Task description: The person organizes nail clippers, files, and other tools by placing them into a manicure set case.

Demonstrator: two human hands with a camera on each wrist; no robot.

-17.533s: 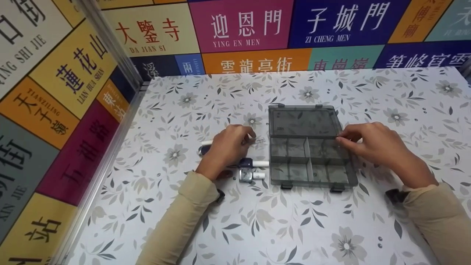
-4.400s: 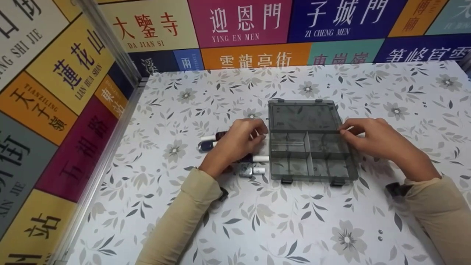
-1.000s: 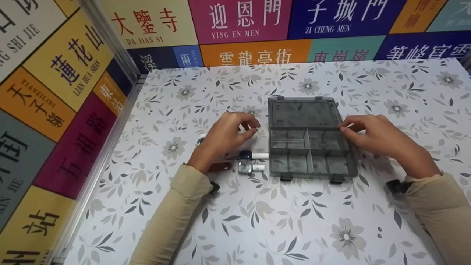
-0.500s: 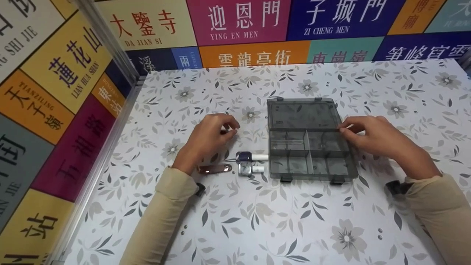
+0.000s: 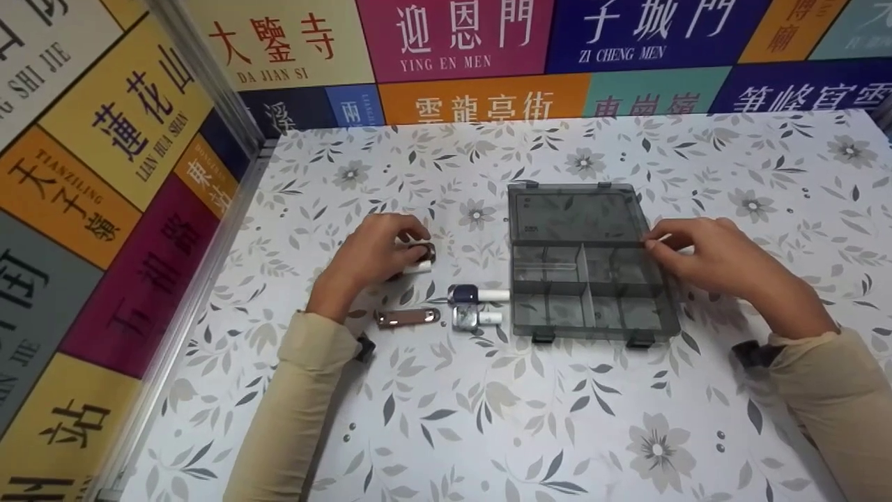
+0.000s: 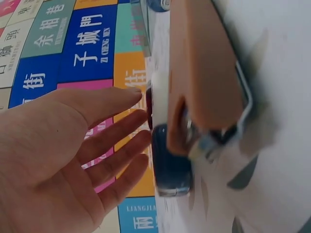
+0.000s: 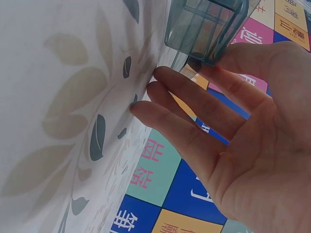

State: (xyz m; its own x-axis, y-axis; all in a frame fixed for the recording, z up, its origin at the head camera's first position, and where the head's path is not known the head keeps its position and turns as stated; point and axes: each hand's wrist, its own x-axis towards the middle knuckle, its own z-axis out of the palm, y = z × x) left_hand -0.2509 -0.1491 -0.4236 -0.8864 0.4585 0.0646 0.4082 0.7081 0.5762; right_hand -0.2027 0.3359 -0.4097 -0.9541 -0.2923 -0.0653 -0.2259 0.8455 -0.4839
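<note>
In the head view my left hand [image 5: 369, 251] is over a dark red nail polish bottle [image 5: 428, 252], its thumb close to it. A second bottle's white cap [image 5: 419, 267] pokes out beneath; the left wrist view shows its dark blue body [image 6: 172, 160]. There the fingers are extended toward the bottles, and I cannot tell whether they touch. A brown nail clipper [image 5: 408, 318] lies just nearer. My right hand [image 5: 725, 268] pinches the right edge of a grey see-through compartment box [image 5: 592, 286], its lid laid back. A clear strip [image 5: 547, 267] lies in the upper left compartment.
Beside the box's left wall lie a dark purple nail polish bottle [image 5: 463, 294] and a silvery glitter one [image 5: 465, 318], caps toward the box. The table [image 5: 543, 418] has a leaf-patterned cover. Colourful panels [image 5: 453, 42] stand behind and to the left.
My left hand has moved left from beside the box to the red and blue bottles, uncovering the nail clipper. Since the oldest frame, a clear strip has appeared in the box. My right hand stays put.
</note>
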